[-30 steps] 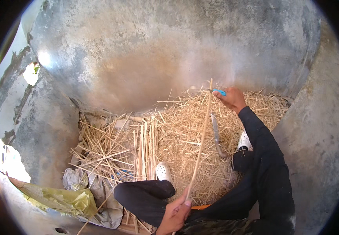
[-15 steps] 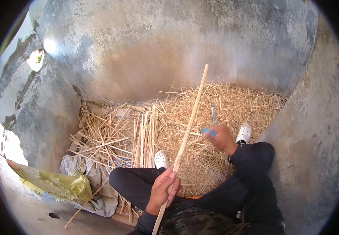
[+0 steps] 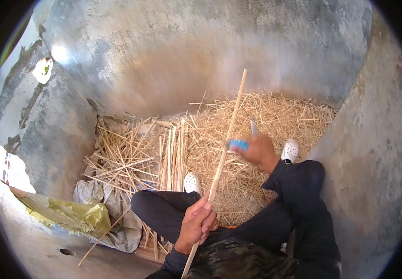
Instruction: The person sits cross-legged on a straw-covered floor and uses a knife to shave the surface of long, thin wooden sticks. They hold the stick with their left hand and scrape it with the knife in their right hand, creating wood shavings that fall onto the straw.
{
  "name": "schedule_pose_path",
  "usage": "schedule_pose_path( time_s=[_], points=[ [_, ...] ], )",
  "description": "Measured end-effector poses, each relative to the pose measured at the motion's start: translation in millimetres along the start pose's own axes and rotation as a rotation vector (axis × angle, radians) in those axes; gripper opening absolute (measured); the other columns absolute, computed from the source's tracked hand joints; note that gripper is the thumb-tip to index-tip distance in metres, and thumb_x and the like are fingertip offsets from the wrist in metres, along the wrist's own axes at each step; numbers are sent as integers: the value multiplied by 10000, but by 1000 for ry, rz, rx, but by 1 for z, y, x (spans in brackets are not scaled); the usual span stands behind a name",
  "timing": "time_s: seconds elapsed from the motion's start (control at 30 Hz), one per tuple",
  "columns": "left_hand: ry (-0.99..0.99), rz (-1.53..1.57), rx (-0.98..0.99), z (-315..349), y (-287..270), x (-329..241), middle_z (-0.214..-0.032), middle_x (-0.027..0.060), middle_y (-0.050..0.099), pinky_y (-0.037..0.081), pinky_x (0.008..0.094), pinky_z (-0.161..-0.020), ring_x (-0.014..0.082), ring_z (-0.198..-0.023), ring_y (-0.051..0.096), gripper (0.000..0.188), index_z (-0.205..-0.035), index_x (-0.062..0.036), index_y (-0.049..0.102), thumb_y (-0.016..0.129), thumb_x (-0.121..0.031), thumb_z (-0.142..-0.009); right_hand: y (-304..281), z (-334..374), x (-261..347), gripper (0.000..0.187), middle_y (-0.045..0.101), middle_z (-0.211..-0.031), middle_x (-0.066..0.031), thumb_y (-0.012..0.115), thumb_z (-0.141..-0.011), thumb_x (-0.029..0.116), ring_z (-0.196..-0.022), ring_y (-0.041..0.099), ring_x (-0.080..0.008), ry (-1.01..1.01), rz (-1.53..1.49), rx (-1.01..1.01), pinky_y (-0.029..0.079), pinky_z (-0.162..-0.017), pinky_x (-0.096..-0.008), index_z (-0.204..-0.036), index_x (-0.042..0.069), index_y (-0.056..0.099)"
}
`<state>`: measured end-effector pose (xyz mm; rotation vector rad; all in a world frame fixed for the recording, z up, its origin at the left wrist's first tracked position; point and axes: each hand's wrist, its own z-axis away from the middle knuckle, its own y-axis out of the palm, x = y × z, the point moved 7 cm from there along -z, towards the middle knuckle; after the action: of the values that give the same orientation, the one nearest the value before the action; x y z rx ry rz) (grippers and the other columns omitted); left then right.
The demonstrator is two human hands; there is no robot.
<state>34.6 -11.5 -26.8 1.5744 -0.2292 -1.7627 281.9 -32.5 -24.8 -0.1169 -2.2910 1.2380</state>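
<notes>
A long, pale strip of wood or bamboo (image 3: pixel 231 125) slants up and away in front of me. My left hand (image 3: pixel 198 221) is wrapped round its lower part, near my lap. In my right hand (image 3: pixel 259 149) is a small blue tool (image 3: pixel 239 144), its left end meeting the strip partway up; blur and fingers hide its exact kind. Just beyond that hand, a grey blade-like piece (image 3: pixel 254 126) shows against the shavings, and I cannot tell whether it belongs to the tool.
Curly shavings (image 3: pixel 294 116) heap up between my white clogs (image 3: pixel 289 151). Left of them lie a row of straight strips (image 3: pixel 175 156) and a tangled pile of thin sticks (image 3: pixel 119 156). A yellow-green sheet (image 3: pixel 84 218) and grey sacking (image 3: pixel 122 232) sit at left. Concrete walls (image 3: pixel 201 51) enclose me.
My right hand has moved left and away from me, bringing the blue tool against the strip. My left hand keeps its grip. The view has shifted slightly.
</notes>
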Motion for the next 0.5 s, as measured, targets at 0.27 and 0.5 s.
schedule_pose_path(
  time_s=[0.27,0.5],
  points=[
    [55,-184,-39,4,-1,-2,-537,-40,336,298,197,-478,54,-460,312,475,-1442,-41,299,423,-134,-992,-4,13,21,695,506,-441,-101,508,-763,740,-414,552,-280,-191,63,-94,439,-425,-381,-551,86,609],
    [81,-160,-43,10,-5,-10,-552,-44,336,319,208,-497,53,-481,326,472,-1442,-44,301,420,-104,-989,-7,11,45,723,510,-442,-89,485,-757,766,-400,526,-281,-193,-74,-22,407,-410,-388,-569,84,634]
  ],
)
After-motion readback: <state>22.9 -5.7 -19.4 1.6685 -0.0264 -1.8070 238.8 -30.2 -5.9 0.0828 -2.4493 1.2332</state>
